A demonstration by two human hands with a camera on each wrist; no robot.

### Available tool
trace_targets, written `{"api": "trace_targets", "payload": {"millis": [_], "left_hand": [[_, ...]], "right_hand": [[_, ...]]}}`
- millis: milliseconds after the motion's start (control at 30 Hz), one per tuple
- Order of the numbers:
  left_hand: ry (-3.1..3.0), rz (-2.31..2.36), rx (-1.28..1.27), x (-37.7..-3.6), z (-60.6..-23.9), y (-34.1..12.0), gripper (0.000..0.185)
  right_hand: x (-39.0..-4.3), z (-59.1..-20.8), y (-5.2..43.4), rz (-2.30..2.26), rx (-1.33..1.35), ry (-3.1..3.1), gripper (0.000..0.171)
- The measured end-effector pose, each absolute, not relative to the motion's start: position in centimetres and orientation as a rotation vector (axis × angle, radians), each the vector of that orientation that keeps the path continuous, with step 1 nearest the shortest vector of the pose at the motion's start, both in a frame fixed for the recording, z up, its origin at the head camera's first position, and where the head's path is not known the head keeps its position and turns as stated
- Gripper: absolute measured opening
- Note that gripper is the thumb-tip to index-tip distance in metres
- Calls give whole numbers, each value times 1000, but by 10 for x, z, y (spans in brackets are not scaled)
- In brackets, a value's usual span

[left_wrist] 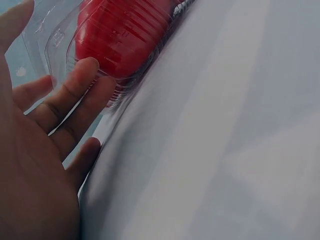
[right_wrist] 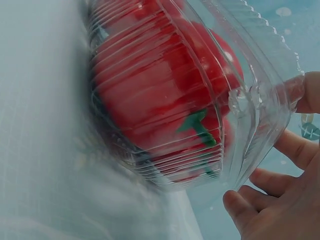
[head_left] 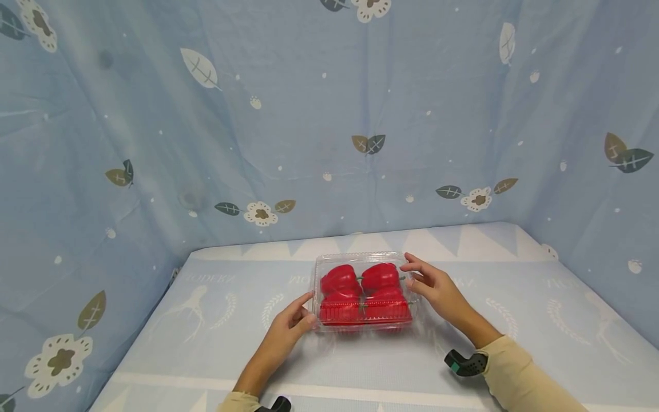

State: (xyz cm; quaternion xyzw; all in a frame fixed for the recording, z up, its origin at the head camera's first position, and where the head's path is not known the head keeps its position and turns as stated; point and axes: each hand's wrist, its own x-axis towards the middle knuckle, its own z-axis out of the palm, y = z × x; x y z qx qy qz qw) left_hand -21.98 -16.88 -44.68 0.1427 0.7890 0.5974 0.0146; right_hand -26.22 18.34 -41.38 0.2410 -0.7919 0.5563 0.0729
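A clear plastic clamshell box (head_left: 363, 328) packed with several red bell peppers (head_left: 381, 277) sits on the table in front of me. Green stems (right_wrist: 199, 131) show through its ribbed wall in the right wrist view. My left hand (head_left: 282, 333) is at the box's left side, fingers extended and loosely spread; its fingertips (left_wrist: 88, 66) overlap the plastic in the left wrist view. On the other side, my right hand (head_left: 440, 292) reaches along the right edge. Its thumb lies at the rim and the other fingers sit close by the side wall, only slightly bent.
A pale blue and white patterned cloth (head_left: 206, 349) covers the table. Blue curtains (head_left: 309, 114) with flowers and leaves rise behind it and on both sides. A black wrist device (head_left: 467, 364) is on the right forearm, by a beige sleeve (head_left: 520, 375).
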Motion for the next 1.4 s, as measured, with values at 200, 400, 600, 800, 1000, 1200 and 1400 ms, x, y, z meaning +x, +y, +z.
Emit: {"api": "trace_targets", "payload": {"millis": [200, 400, 600, 800, 1000, 1200, 1400], "left_hand": [[2359, 1950, 430, -220, -447, -169, 57], [2368, 1969, 439, -218, -445, -169, 65], [2292, 2025, 442, -217, -443, -168, 67], [2212, 2056, 433, -215, -444, -167, 66], [2197, 2061, 450, -216, -443, -165, 66], [2203, 2034, 459, -215, -443, -165, 66], [2188, 2040, 473, -215, -444, -163, 64]], "right_hand": [[-262, -416, 182, 1620, 709, -2399, 29], [-260, -416, 182, 1589, 679, -2412, 36], [-256, -417, 186, 1637, 599, -2395, 43], [-250, -425, 190, 1679, 501, -2377, 38], [-245, -429, 193, 1703, 409, -2421, 31], [-236, -430, 198, 1692, 420, -2494, 29], [-229, -428, 204, 1814, 576, -2511, 39]]}}
